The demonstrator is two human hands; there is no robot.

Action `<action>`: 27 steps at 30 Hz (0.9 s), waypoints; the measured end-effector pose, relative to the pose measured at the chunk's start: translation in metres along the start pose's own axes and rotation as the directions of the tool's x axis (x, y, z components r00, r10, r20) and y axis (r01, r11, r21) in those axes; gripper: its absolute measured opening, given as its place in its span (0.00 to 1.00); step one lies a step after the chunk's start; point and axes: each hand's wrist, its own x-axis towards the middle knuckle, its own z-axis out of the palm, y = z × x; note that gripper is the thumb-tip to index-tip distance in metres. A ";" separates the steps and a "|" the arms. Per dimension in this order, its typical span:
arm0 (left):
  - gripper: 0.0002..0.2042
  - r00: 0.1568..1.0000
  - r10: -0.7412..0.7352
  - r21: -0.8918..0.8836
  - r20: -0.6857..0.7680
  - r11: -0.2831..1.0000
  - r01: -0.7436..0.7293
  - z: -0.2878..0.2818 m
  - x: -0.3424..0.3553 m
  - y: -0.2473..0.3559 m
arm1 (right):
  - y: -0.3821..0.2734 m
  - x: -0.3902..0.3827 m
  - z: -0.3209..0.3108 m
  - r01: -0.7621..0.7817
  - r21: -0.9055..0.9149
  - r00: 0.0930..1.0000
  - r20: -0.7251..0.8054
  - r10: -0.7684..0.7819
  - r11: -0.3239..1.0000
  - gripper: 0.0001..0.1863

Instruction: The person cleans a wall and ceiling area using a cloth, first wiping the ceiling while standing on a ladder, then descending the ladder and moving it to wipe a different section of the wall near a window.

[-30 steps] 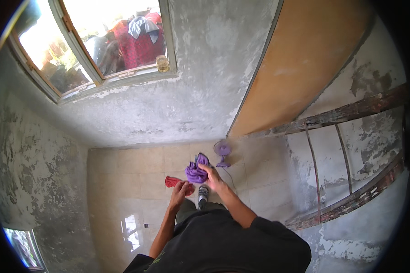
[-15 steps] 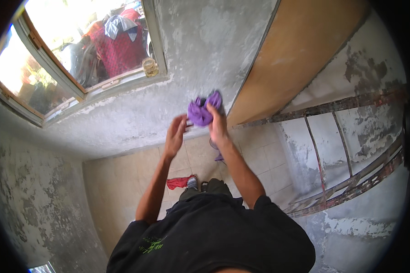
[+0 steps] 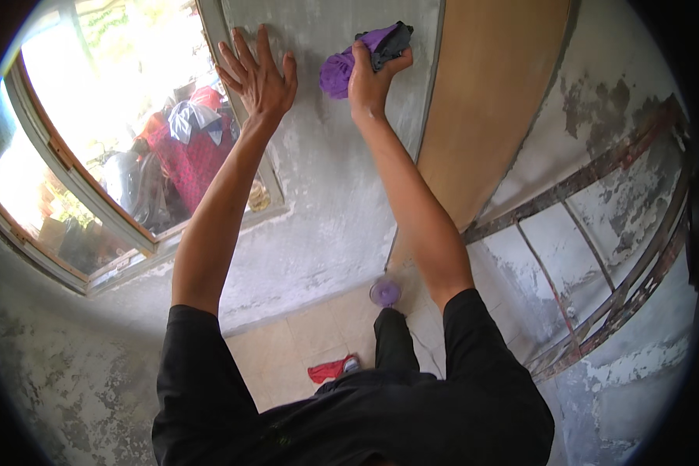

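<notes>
Head view: both hands are held high before the grey wall (image 3: 330,194), between the window (image 3: 85,182) and the tan panel (image 3: 489,101). By the right hand (image 3: 377,81) a purple cloth (image 3: 336,75) is gripped, thumb and fingers being curled round the bunched fabric; whether the dark grey part at its upper right belongs to the same cloth cannot be told. The bundle is probably kept gathered so that it can be managed single-handed, without loose ends trailing. By the left hand (image 3: 260,85) nothing is held: its fingers are fanned wide beside the window's right edge, perhaps for support, though contact with the wall cannot be confirmed.

The pale tiled floor (image 3: 287,342) is seen far below. On it a red cloth (image 3: 328,369) is spread beside a shoe (image 3: 352,363), and a small purple fan (image 3: 384,293) is placed near the floor's far edge, seemingly out of the way.

The wall is streaked and patchy, with paint worn off in places. A jar (image 3: 259,198) is set at the sill's right corner, and heaped fabrics (image 3: 182,159) are seen through the glass. At the right, a ladder-like frame (image 3: 645,144) is seen against flaking plaster.
</notes>
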 end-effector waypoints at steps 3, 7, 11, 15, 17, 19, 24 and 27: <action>0.33 0.999 0.010 0.126 -0.050 0.992 -0.003 0.017 0.007 0.000 | 0.028 0.025 0.012 0.254 -0.146 0.967 0.042 -0.250 0.956 0.37; 0.31 0.993 0.038 0.204 -0.108 0.979 -0.015 0.021 0.009 0.014 | 0.062 0.047 0.004 0.446 -0.523 0.890 0.173 -0.422 0.726 0.42; 0.32 0.995 0.011 0.260 -0.097 0.966 0.014 0.023 0.011 0.011 | 0.071 0.055 -0.006 0.701 -0.563 0.687 0.366 -0.628 0.438 0.46; 0.30 0.996 0.009 0.205 -0.091 0.979 0.010 0.024 0.000 0.007 | 0.083 0.045 -0.014 0.623 -0.585 0.768 0.331 -0.548 0.520 0.44; 0.29 0.992 0.019 0.188 -0.124 0.982 0.004 0.023 0.005 0.007 | 0.086 0.050 -0.012 0.673 -0.559 0.713 0.314 -0.627 0.485 0.38; 0.29 0.988 0.043 0.185 -0.146 0.983 -0.016 0.023 0.005 0.006 | 0.088 0.051 -0.012 0.669 -0.557 0.716 0.305 -0.628 0.492 0.36; 0.29 0.981 0.059 0.189 -0.185 0.982 -0.023 0.025 0.006 0.004 | 0.099 0.041 -0.014 0.425 -0.736 0.830 0.084 -0.552 0.527 0.39; 0.29 0.982 0.059 0.190 -0.177 0.981 -0.025 0.025 0.003 0.000 | 0.113 0.040 -0.022 0.244 -0.664 0.872 -0.168 -0.460 0.707 0.39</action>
